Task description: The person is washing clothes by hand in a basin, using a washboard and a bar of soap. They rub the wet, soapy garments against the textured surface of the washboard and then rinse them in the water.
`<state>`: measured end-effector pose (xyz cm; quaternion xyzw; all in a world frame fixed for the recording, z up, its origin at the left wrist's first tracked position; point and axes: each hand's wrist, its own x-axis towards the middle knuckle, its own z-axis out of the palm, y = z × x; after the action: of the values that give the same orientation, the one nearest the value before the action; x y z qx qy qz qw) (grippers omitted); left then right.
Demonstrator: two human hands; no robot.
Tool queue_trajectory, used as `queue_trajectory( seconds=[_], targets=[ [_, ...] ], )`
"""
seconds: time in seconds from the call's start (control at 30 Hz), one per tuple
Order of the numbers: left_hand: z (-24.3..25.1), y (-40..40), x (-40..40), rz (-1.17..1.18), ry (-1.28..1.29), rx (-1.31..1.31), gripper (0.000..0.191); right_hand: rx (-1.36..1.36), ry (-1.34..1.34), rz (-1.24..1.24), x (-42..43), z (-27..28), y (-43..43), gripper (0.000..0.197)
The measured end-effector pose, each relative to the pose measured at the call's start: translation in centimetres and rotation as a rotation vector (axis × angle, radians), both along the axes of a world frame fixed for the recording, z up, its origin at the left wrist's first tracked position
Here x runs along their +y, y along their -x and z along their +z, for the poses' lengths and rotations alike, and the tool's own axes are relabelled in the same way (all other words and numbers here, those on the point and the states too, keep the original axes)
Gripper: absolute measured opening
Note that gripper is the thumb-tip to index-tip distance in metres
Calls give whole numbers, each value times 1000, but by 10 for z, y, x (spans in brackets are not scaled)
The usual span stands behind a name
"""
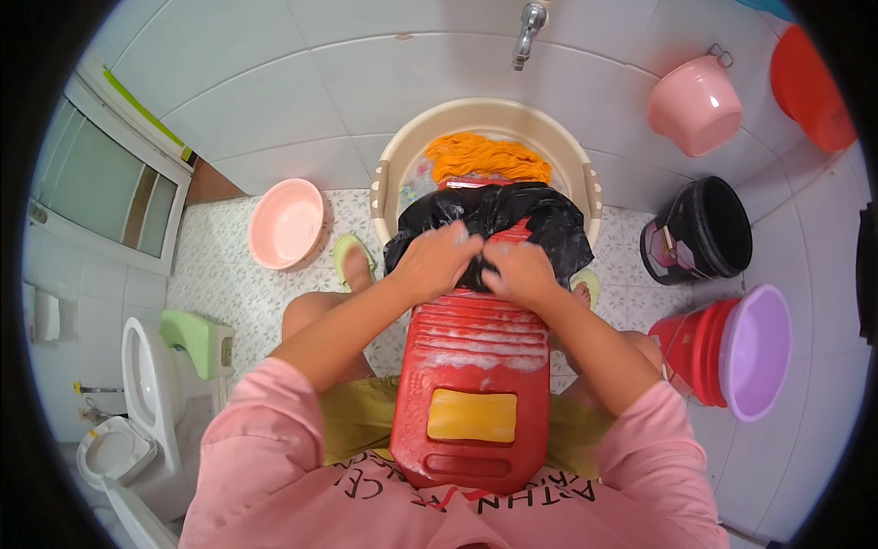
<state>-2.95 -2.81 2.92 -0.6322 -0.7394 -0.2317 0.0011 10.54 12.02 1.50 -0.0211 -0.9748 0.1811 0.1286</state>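
Note:
A wet black cloth point(439, 209) with soapy streaks lies draped across the upper part of a red plastic washboard point(473, 439). My left hand point(442, 257) grips the cloth near its middle, fingers curled and slightly blurred. Close beside it, my right hand point(525, 271) also holds the cloth, bunched against the ridges. White suds coat the washboard's ridges below my hands. A yellow bar of soap point(472, 416) rests in the recess near the board's lower end. The board's far end leans into a large beige basin point(480, 106), where an orange cloth point(487, 158) lies heaped.
A chrome tap point(529, 34) juts from the wall above the basin. To the left are a small pink basin point(287, 224), a green stool point(195, 336) and a toilet point(140, 384). A black bucket point(696, 230), a red bucket point(696, 353) and a purple basin point(758, 353) stand right.

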Motion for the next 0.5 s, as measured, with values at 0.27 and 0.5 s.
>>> queue_trajectory(
  seconds=[0.27,0.5],
  targets=[
    [-3,-23,17,197,163,-55,19,-134,48,-162,-9,9,6,26],
    [-25,26,82,499,189,-87,34,-238,-54,-623,15,-12,63,26]
  ],
)
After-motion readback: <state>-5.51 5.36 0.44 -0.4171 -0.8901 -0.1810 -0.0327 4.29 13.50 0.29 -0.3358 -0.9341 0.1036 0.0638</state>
